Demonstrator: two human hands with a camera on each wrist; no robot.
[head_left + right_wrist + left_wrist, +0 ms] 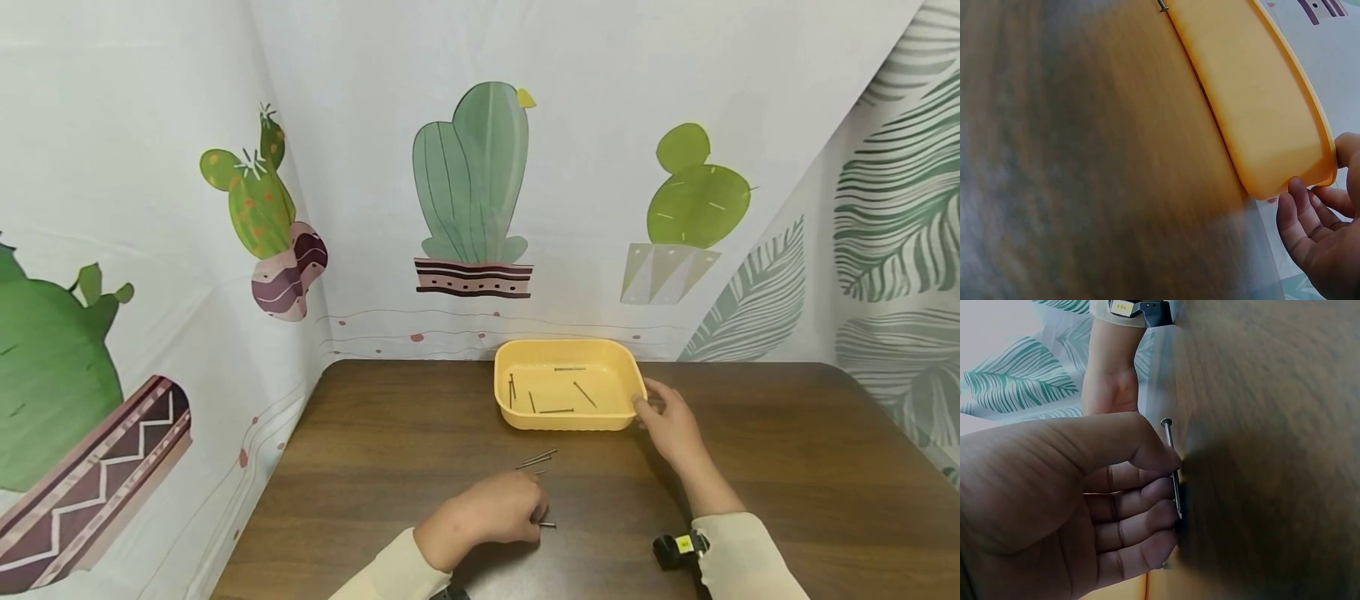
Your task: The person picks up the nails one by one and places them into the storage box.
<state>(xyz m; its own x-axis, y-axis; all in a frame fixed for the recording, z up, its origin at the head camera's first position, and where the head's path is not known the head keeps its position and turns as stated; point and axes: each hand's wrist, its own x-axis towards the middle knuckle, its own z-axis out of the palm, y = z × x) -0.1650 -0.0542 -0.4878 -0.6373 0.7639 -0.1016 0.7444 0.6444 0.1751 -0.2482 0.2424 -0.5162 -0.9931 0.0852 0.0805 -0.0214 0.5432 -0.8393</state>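
Note:
A yellow plastic tray stands at the back of the table with several nails scattered on its floor. My right hand holds the tray's right end, thumb on the rim and fingers against the outside wall, as the right wrist view also shows. In front of the tray, my left hand is low over the table. It pinches a nail between thumb and fingertips, close to the wood; the nail's head sticks out. Just beyond that hand lie a few loose nails, partly hidden by it.
The brown wooden table reaches back to a white cloth backdrop printed with cacti and leaves. Wrist straps carry black camera mounts, one beside the right sleeve.

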